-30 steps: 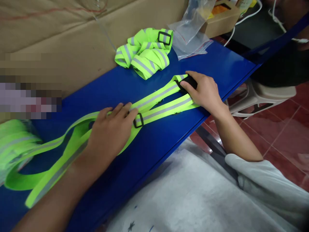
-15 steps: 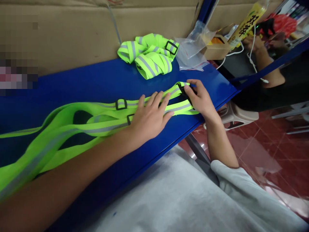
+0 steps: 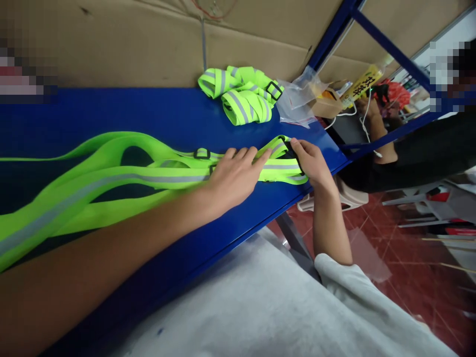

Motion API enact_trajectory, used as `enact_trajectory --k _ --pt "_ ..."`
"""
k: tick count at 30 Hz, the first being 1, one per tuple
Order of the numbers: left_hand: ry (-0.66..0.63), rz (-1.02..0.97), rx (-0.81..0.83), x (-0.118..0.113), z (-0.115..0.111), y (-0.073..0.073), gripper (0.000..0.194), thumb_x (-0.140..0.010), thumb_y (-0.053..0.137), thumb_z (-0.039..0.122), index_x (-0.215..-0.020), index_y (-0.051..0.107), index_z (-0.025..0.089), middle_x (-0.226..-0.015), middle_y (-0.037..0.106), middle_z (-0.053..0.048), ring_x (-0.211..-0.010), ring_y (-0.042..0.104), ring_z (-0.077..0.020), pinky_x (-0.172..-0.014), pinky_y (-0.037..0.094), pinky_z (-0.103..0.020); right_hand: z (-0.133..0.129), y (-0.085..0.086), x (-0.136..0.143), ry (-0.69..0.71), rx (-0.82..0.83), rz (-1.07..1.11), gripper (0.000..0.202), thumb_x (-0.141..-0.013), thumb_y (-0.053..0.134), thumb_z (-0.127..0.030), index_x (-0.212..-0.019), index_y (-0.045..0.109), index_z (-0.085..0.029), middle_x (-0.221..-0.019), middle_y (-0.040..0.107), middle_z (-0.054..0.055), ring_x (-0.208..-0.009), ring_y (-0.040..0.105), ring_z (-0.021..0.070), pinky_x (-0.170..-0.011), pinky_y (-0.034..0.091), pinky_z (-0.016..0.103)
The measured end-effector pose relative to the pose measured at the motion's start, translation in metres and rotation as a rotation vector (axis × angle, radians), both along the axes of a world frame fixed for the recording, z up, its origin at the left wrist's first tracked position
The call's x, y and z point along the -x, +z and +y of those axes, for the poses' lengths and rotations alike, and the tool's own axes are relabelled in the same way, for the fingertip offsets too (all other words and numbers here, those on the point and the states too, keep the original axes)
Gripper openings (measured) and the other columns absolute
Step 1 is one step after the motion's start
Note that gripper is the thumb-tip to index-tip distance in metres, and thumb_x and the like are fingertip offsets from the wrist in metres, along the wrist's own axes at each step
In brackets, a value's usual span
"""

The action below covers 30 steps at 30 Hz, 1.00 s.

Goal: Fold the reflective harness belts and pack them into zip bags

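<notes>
Neon-yellow reflective straps with grey stripes and black buckles lie lengthwise along a blue table. My left hand is over the middle of the bundle, fingers curled across the straps and thumb out of sight. At the right end, the straps fold into a loop beside a black part. There my right hand pinches the looped end between thumb and fingers. A second, rolled bundle of reflective straps with a black buckle rests behind, touching neither hand.
Clear plastic bags lie right of the rolled bundle, near a small cardboard box and a yellow package. Brown cardboard lines the back. Beyond a blue frame bar, another person's arm is visible. A stool stands below.
The view has shifted. My left hand's spread fingers have drawn together over the straps, and its thumb has gone from sight. My right hand still holds the looped end, which bulges upward more.
</notes>
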<state>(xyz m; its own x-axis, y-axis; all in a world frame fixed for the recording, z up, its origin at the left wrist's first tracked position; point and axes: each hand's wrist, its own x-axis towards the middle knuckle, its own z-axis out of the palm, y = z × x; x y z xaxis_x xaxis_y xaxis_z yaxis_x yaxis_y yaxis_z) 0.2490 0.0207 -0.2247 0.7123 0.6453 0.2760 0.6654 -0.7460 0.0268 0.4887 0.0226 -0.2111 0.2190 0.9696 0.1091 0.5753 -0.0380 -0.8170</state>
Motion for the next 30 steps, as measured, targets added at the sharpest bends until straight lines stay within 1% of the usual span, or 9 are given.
enact_trajectory --k 3,6,13,18,21,23,26,28,30 --pt "0.016 -0.034 0.041 0.0 0.003 -0.001 0.056 -0.11 0.025 0.03 -0.159 0.042 0.006 -0.155 0.051 -0.023 -0.135 0.055 -0.0375 -0.106 0.043 -0.051 -0.006 0.009 0.0 0.09 0.136 0.163 0.054 -0.084 0.068 -0.075 -0.099 0.072 -0.024 -0.092 0.074 0.004 -0.079 0.066 0.0223 -0.066 0.051 0.033" --pt "0.052 -0.03 0.118 -0.001 0.004 -0.003 0.058 -0.111 0.024 0.031 -0.158 0.041 0.002 -0.166 0.039 -0.024 -0.151 0.041 -0.0382 -0.118 0.034 -0.056 -0.006 0.006 -0.004 0.089 0.106 0.132 0.051 -0.083 0.071 -0.072 -0.099 0.07 -0.024 -0.093 0.074 0.003 -0.078 0.065 0.0208 -0.065 0.049 0.031" --pt "0.106 -0.02 0.245 -0.001 -0.003 0.0 0.059 -0.11 0.021 0.027 -0.164 0.028 0.003 -0.171 0.029 -0.018 -0.161 0.028 -0.0303 -0.131 0.016 -0.058 0.009 -0.005 0.002 -0.094 -0.164 -0.345 0.038 -0.081 0.076 -0.049 -0.106 0.07 -0.021 -0.101 0.075 0.007 -0.096 0.068 0.0265 -0.086 0.054 0.04" --pt "0.154 0.038 0.27 0.0 -0.005 0.007 0.059 -0.11 0.021 0.026 -0.167 0.024 0.008 -0.172 0.028 -0.017 -0.159 0.031 -0.0325 -0.129 0.023 -0.058 0.017 0.002 0.014 -0.163 -0.21 -0.567 0.039 -0.083 0.074 -0.039 -0.117 0.072 -0.021 -0.106 0.076 0.01 -0.102 0.069 0.0316 -0.096 0.054 0.049" --pt "0.18 0.101 0.295 0.002 -0.007 0.012 0.06 -0.11 0.022 0.029 -0.167 0.022 0.008 -0.173 0.023 -0.017 -0.161 0.027 -0.0321 -0.129 0.023 -0.061 0.019 0.0 0.019 -0.177 -0.232 -0.625 0.039 -0.085 0.069 -0.028 -0.123 0.07 -0.019 -0.122 0.073 0.013 -0.114 0.068 0.0333 -0.103 0.053 0.051" --pt "0.189 0.119 0.308 0.002 -0.008 0.013 0.061 -0.111 0.022 0.03 -0.167 0.02 0.008 -0.174 0.02 -0.017 -0.162 0.025 -0.0314 -0.129 0.021 -0.061 0.019 -0.004 0.025 -0.135 -0.272 -0.683 0.042 -0.086 0.061 -0.018 -0.127 0.068 -0.017 -0.135 0.069 0.014 -0.127 0.063 0.0325 -0.111 0.05 0.049" --pt "0.188 0.116 0.312 0.003 -0.008 0.012 0.061 -0.111 0.022 0.029 -0.167 0.019 0.008 -0.174 0.02 -0.018 -0.162 0.025 -0.0321 -0.13 0.02 -0.061 0.015 -0.008 0.036 0.054 -0.281 -0.794 0.052 -0.089 0.043 -0.007 -0.135 0.064 -0.018 -0.145 0.064 0.011 -0.14 0.057 0.0266 -0.126 0.035 0.05" --pt "0.184 0.097 0.303 0.003 -0.009 0.011 0.06 -0.11 0.022 0.029 -0.167 0.021 0.008 -0.173 0.022 -0.019 -0.161 0.026 -0.0332 -0.129 0.02 -0.062 0.01 -0.009 0.041 0.19 -0.236 -0.857 0.056 -0.095 0.034 -0.007 -0.144 0.059 -0.017 -0.151 0.06 0.011 -0.146 0.052 0.0247 -0.131 0.024 0.054" --pt "0.18 0.07 0.287 0.003 -0.011 0.01 0.06 -0.11 0.022 0.028 -0.166 0.023 0.006 -0.173 0.024 -0.02 -0.161 0.027 -0.0345 -0.129 0.021 -0.061 0.006 -0.009 0.042 0.292 -0.156 -0.846 0.053 -0.103 0.032 -0.018 -0.151 0.054 -0.016 -0.159 0.051 0.013 -0.153 0.044 0.0256 -0.131 0.022 0.056"
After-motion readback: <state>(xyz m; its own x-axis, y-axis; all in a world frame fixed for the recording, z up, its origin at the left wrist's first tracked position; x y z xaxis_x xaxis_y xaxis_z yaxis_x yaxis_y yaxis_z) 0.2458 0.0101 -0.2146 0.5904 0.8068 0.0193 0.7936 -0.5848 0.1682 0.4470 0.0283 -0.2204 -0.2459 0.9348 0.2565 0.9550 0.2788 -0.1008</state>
